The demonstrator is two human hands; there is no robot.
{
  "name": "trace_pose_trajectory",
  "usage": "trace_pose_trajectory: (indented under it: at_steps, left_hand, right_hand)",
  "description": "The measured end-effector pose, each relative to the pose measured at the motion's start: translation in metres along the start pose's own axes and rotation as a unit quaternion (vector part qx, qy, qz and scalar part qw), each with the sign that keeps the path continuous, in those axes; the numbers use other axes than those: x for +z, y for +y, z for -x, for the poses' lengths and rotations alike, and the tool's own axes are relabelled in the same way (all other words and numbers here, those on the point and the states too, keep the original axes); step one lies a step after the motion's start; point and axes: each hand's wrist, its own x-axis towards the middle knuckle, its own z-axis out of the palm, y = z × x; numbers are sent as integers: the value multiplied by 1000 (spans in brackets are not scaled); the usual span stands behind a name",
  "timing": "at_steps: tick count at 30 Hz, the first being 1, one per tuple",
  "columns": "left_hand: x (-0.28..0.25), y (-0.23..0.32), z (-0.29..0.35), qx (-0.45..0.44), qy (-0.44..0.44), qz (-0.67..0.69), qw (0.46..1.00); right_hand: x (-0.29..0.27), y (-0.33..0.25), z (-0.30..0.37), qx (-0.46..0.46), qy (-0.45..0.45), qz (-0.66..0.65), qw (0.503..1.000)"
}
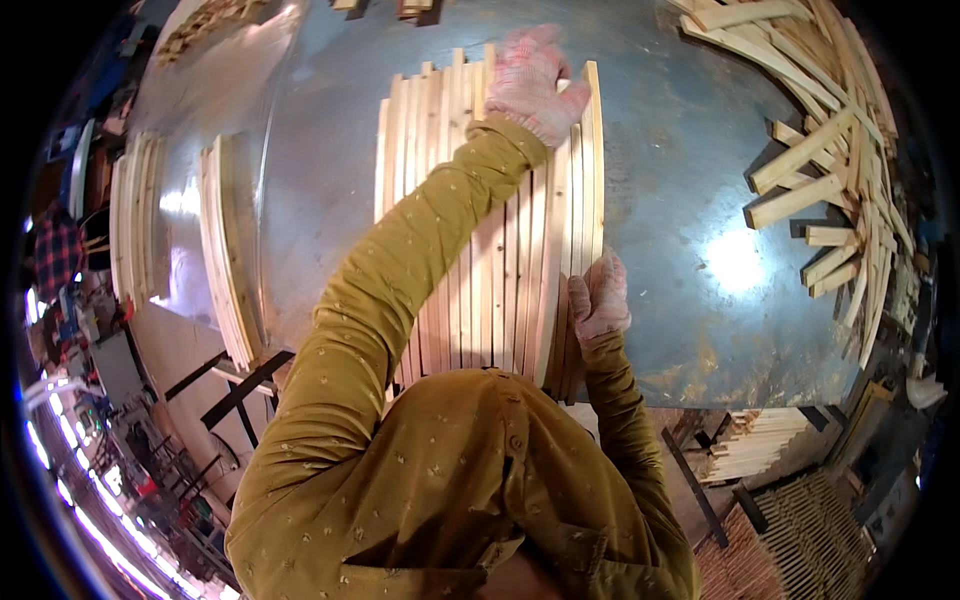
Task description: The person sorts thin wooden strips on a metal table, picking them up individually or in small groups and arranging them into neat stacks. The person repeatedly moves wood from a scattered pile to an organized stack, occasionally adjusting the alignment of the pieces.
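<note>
A row of long, pale wooden strips (487, 260) lies side by side on the metal table in front of me, their far ends uneven. My left hand (537, 85), in a whitish-pink knit glove, reaches across to the far ends. Its fingers lie over the strips and its thumb points out toward the rightmost strip (594, 150). Gloved the same way, my right hand (602, 297) is at the row's right edge, nearer to my body. Thumb and fingers there close around the rightmost strip. My left sleeve covers part of the row.
On the grey metal table (680, 320), a jumbled heap of wooden pieces (810, 180) lies at the right. Two narrow bundles of strips, one a left bundle (137, 215), lie at the left. More stacked wood (755, 445) sits below the table at the right.
</note>
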Motion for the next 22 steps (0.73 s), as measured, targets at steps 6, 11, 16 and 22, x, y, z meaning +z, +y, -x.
trace_pose_trajectory:
  at_steps: [6, 11, 16, 22]
  left_hand:
    - [-128, 24, -13, -20, 204, 256, 945]
    - [-319, -79, 112, -239, 311, -290, 873]
    - [-307, -127, 255, -457, 221, -351, 787]
    - [-316, -140, 350, -440, 374, 261, 773]
  right_hand:
    - [-1, -43, 8, -132, 45, -45, 989]
    - [12, -105, 16, -163, 31, -163, 972]
    - [134, -293, 28, -250, -170, -279, 911]
    - [362, -330, 15, -98, -129, -276, 947]
